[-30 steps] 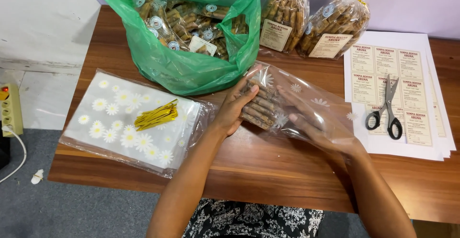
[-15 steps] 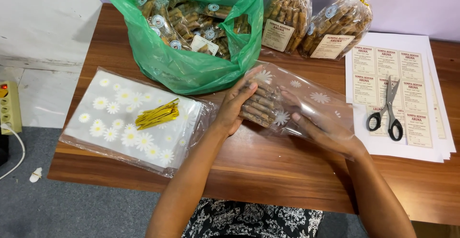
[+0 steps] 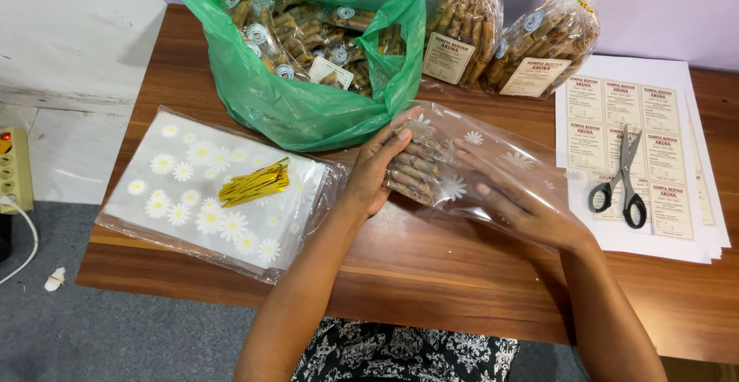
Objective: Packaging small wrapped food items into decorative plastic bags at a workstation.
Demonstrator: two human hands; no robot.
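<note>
From the head camera, looking down, both forearms reach forward from the bottom edge over a brown wooden table [image 3: 431, 274], converging on a clear cellophane bag [image 3: 493, 174] printed with white daisies that lies on its side on the wood. The left hand [image 3: 377, 170] comes up at a slant, wrist low, its fingers straight and held together, laid flat against the near left end of the bag where a bundle of brown stick-shaped snacks [image 3: 416, 170] sits; the fingers are extended and pressing, not curled around anything. The right hand [image 3: 523, 205] is slid inside the open mouth of the bag, seen through the film, palm down with fingers spread loosely and stretched toward the snacks, the fingertips just short of the bundle; they are not closed on anything. Just beyond the left fingertips stands a green plastic bag [image 3: 308, 113], open and full of small wrapped snack packs. Well left of the left hand lies a flat stack of daisy-print bags [image 3: 192, 197] with a bunch of gold twist ties [image 3: 254, 183] resting on top. Beyond the right fingers stand two filled, tied snack bags [image 3: 508, 36], and right of that hand black-handled scissors [image 3: 623, 178] rest on sheets of printed labels [image 3: 662, 120].
</note>
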